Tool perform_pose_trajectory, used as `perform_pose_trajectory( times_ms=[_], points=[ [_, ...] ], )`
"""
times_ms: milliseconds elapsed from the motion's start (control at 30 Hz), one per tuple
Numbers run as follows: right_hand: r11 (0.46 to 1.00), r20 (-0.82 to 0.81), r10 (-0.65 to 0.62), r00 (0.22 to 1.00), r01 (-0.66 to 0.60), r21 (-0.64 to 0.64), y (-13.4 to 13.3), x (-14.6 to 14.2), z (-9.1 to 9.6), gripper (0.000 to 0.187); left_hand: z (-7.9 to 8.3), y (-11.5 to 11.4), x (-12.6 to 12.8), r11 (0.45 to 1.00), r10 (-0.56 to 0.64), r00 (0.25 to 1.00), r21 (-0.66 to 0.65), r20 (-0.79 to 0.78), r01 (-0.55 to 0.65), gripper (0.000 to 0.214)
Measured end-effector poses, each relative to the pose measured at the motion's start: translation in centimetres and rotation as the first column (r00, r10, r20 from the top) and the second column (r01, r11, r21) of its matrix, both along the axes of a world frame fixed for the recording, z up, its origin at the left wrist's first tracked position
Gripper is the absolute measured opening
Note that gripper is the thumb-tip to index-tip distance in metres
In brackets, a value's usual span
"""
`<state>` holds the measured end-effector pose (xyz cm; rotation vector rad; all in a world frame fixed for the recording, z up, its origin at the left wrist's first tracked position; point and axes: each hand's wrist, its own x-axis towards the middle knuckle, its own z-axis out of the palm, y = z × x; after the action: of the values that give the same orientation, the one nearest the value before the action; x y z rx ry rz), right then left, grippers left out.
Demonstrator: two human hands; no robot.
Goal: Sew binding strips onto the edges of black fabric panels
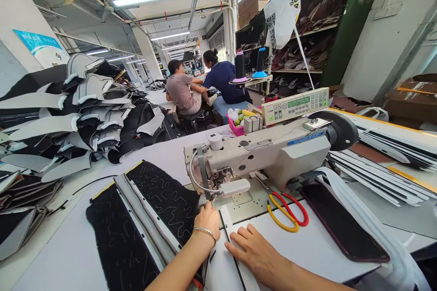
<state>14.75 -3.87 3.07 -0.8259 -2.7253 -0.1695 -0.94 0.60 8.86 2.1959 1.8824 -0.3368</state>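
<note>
My left hand point(206, 222), with a bangle at the wrist, is closed on the edge of a black fabric panel point(164, 200) just in front of the sewing machine's needle area. Its fingertips are partly hidden. Wavy light stitching lines cover the panel, and grey and white seam strips run along it. Flat on a white strip with a black edge point(234, 254) lies my right hand point(254, 251), fingers spread. The sewing machine point(252, 159) stands right beyond both hands.
Red-and-yellow-handled scissors point(290, 211) and a dark phone point(344, 220) lie on the right of the table. Grey and black cut pieces point(88, 113) are heaped at left. White strips point(375, 177) are stacked at far right. Two people point(184, 91) sit beyond the table.
</note>
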Motion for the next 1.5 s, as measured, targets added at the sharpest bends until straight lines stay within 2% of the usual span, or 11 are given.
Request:
perform_pose_trajectory(
  times_ms=[133,267,500,733,933,1133,1300,1500],
  points=[
    [1.000,-0.001,-0.016,1.000,0.016,-0.001,0.1,-0.4,-0.5,0.012,0.3,0.1,-0.5,1.000,-0.019,0.999,-0.016,0.030,0.019,0.034],
    [1.000,0.022,0.022,1.000,-0.022,-0.023,0.3,-0.9,-1.0,0.001,0.7,0.5,-1.1,0.999,-0.029,0.998,-0.021,0.058,0.031,0.031],
    [0.988,-0.035,0.137,0.990,-0.139,-0.074,0.3,-1.4,-0.4,0.012,0.9,1.0,-1.6,0.999,-0.007,0.996,-0.036,0.086,0.010,0.033],
    [0.979,-0.050,0.170,0.984,-0.175,-0.101,0.4,-1.0,0.3,0.018,0.8,1.1,-1.7,0.999,0.008,0.994,-0.052,0.110,-0.002,0.031],
    [0.977,-0.019,0.205,0.979,-0.205,-0.059,1.3,-1.5,0.8,0.016,1.0,1.5,-2.1,0.998,0.019,0.987,-0.054,0.157,-0.011,0.026],
    [0.981,0.026,0.194,0.981,-0.194,-0.020,2.2,-3.6,1.1,0.016,0.9,2.0,-2.7,0.997,0.042,0.975,-0.078,0.216,-0.026,0.025],
    [0.983,0.067,0.181,0.981,-0.182,-0.001,1.6,-4.6,1.3,0.017,0.6,2.4,-3.6,0.991,0.060,0.962,-0.134,0.266,-0.025,0.025],
    [0.981,0.068,0.192,0.979,-0.194,0.024,0.7,-3.6,1.3,0.027,0.3,2.5,-4.1,0.981,0.105,0.923,-0.189,0.371,-0.035,0.023]
  ],
)
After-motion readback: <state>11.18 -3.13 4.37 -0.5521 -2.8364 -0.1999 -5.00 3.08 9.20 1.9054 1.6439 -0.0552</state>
